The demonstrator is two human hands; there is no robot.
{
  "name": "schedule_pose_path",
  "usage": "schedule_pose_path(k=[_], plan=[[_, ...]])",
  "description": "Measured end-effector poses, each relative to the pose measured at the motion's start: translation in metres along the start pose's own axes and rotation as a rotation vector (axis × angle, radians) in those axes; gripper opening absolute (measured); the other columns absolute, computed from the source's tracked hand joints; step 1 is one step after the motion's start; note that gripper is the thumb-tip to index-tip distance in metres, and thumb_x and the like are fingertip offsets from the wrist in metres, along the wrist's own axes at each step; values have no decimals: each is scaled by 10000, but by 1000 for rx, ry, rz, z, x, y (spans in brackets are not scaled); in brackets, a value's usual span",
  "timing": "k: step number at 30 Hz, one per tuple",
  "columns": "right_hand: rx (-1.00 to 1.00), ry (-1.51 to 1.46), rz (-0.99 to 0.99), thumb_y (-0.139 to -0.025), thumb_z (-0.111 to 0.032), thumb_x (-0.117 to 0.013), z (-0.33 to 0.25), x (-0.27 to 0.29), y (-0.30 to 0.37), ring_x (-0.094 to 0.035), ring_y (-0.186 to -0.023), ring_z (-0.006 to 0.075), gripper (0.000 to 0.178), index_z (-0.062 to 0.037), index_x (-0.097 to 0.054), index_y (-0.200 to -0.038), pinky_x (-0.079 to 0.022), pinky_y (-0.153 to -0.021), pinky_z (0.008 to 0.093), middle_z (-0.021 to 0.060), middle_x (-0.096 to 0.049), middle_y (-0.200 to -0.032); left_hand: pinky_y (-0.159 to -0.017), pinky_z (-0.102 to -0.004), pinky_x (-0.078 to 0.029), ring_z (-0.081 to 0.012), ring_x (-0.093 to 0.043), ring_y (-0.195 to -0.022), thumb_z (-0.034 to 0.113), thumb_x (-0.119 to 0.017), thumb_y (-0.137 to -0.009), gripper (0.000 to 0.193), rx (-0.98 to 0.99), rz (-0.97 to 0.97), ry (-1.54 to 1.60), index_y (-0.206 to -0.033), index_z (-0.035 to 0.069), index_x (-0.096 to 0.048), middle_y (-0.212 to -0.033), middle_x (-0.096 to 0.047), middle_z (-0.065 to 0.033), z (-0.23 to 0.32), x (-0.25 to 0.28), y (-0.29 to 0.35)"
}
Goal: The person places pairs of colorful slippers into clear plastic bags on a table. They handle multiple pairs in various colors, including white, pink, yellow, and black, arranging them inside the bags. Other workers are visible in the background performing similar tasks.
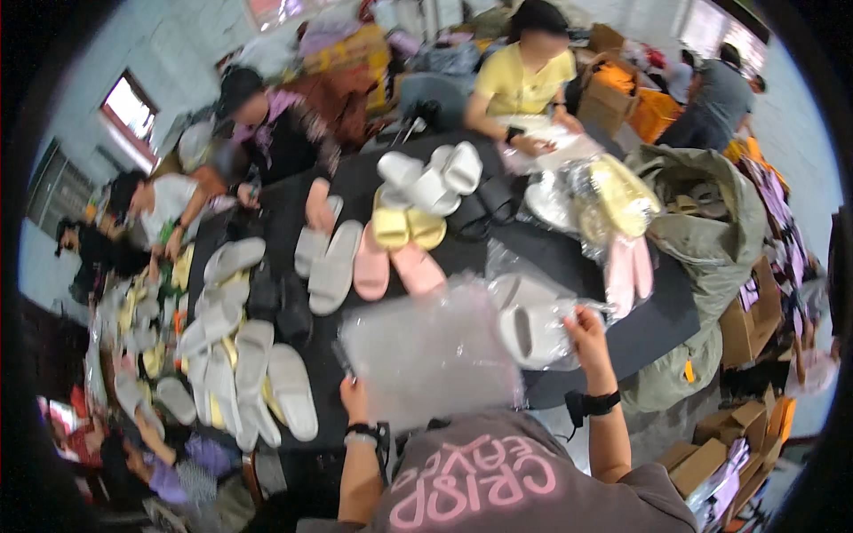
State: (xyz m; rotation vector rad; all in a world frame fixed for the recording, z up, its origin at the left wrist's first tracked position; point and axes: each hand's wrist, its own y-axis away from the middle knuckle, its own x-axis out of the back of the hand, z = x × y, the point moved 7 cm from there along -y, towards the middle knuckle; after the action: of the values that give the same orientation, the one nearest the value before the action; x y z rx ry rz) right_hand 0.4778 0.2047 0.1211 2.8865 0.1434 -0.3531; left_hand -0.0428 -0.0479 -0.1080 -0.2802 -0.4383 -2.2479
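Note:
My right hand [588, 338] is closed on the edge of a clear plastic bag [569, 306]. Inside that bag lies a pair of white slide slippers [526, 329], resting on the black table. To the left, my left hand [354, 400] is at the near left edge of a flat stack of clear plastic bags [418, 346], its fingers curled on that edge. Pink slippers [413, 266] lie just beyond the stack, with yellow slippers [409, 228] behind them. Beyond the bagged white pair, to the right, are bagged pink slippers [628, 271].
Many grey slippers [291, 391] are piled at the left of the black table [622, 355]. Co-workers sit along the far side, one in yellow [524, 84], another with a hand on grey slippers [333, 266]. A large sack [711, 231] and cardboard boxes [751, 311] stand at right.

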Motion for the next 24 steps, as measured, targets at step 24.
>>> schedule_pose_path(k=[24], plan=[[87, 918, -171, -810, -239, -714, 112, -55, -1, -505, -1136, 293, 630, -3, -412, -1310, -433, -932, 380, 184, -535, -1156, -1020, -432, -344, -397, -455, -1193, 98, -633, -811, 597, -118, 160, -359, -1338, -57, -398, -1305, -485, -238, 46, -17, 34]])
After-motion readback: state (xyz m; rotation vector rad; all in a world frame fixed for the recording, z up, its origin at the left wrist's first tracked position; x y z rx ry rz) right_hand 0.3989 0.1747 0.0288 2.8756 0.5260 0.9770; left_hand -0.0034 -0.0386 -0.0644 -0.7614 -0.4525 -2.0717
